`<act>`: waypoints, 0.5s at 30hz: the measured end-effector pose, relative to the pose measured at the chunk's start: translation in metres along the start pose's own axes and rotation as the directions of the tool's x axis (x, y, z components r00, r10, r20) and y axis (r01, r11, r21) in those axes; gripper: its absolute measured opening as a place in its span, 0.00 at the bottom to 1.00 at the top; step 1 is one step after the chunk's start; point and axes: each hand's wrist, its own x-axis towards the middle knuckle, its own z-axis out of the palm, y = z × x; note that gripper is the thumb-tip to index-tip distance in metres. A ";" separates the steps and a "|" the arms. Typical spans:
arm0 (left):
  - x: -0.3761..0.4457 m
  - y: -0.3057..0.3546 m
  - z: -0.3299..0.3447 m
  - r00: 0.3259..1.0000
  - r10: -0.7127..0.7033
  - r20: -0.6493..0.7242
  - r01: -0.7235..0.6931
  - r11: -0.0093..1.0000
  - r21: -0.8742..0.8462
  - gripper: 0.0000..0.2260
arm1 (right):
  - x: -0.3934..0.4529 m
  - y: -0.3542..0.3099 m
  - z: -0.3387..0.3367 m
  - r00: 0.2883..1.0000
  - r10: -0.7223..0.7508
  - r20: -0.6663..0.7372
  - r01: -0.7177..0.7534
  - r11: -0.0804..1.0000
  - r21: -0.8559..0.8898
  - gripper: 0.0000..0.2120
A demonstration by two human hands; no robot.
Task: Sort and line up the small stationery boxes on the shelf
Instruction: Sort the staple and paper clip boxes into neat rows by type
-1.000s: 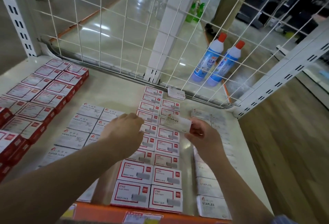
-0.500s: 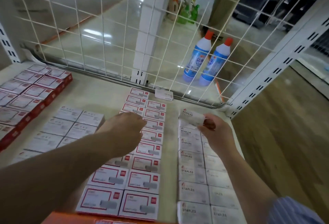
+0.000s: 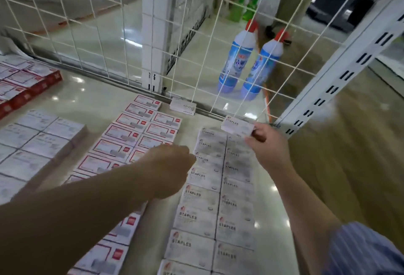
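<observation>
My right hand [image 3: 267, 145] pinches a small white STAPLES box [image 3: 237, 127] just above the far end of two lined-up columns of white staples boxes [image 3: 215, 198] on the shelf [image 3: 98, 100]. My left hand [image 3: 172, 168] hovers with curled fingers over the gap between those columns and the two columns of red-framed boxes [image 3: 135, 135]; whether it holds anything is hidden. One loose white box [image 3: 183, 106] lies against the wire back.
White paper-clip boxes [image 3: 37, 141] sit in a block at left, red boxes [image 3: 24, 82] at far left. A wire grid [image 3: 87, 34] backs the shelf, with a slotted upright [image 3: 341, 73] at right. Two blue bottles [image 3: 251, 67] stand on the floor behind.
My right hand has carried the staples box rightward and farther back, from over the red-framed columns to the far end of the staples columns. My left hand has shifted right.
</observation>
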 end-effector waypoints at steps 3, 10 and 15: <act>0.012 0.006 0.006 0.998 -0.012 -0.060 0.008 0.998 -0.063 0.15 | 0.014 0.003 0.008 0.999 0.011 0.041 -0.013 0.999 0.052 0.17; 0.033 0.003 0.014 0.995 -0.057 -0.081 0.044 0.988 -0.145 0.15 | 0.038 -0.003 0.024 0.991 0.012 0.131 -0.015 1.000 0.017 0.15; 0.035 0.001 0.012 0.992 -0.102 -0.071 0.087 0.979 -0.186 0.16 | 0.040 -0.008 0.028 0.975 0.029 0.221 -0.023 0.999 -0.034 0.11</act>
